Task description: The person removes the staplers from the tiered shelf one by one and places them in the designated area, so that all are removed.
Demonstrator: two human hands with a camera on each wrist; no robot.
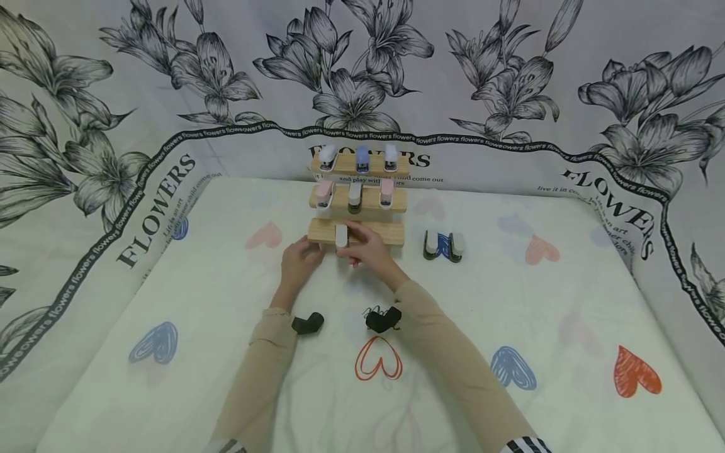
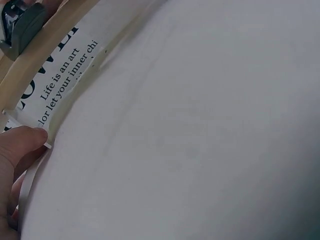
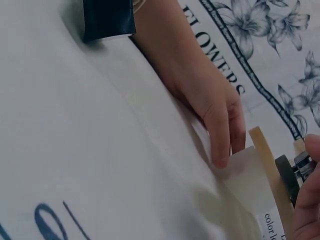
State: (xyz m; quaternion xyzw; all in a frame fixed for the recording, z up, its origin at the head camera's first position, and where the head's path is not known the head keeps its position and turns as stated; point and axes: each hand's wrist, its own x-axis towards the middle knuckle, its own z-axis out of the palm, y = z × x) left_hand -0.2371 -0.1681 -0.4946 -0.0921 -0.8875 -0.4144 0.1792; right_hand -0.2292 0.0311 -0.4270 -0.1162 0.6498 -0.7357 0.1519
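Note:
A small white-topped stapler point(image 1: 342, 234) stands on the lowest wooden step point(image 1: 391, 231) of a three-step rack, left of the middle. My right hand point(image 1: 370, 248) grips it between thumb and fingers; in the right wrist view its dark underside shows beside the fingers. At the rack's left end, my left hand point(image 1: 299, 264) holds the corner, thumb at the edge of the white front panel point(image 2: 60, 95). Pink staplers point(image 1: 324, 194) flank a white one point(image 1: 355, 196) on the middle step. Above, a blue stapler point(image 1: 362, 159) sits between two white ones point(image 1: 391, 157).
Two dark staplers with white tops point(image 1: 443, 245) stand on the white heart-printed cloth point(image 1: 481, 296), right of the rack. Behind the rack rises a flower-printed backdrop point(image 1: 498, 82). Black wrist cameras point(image 1: 308, 323) sit at both sleeves.

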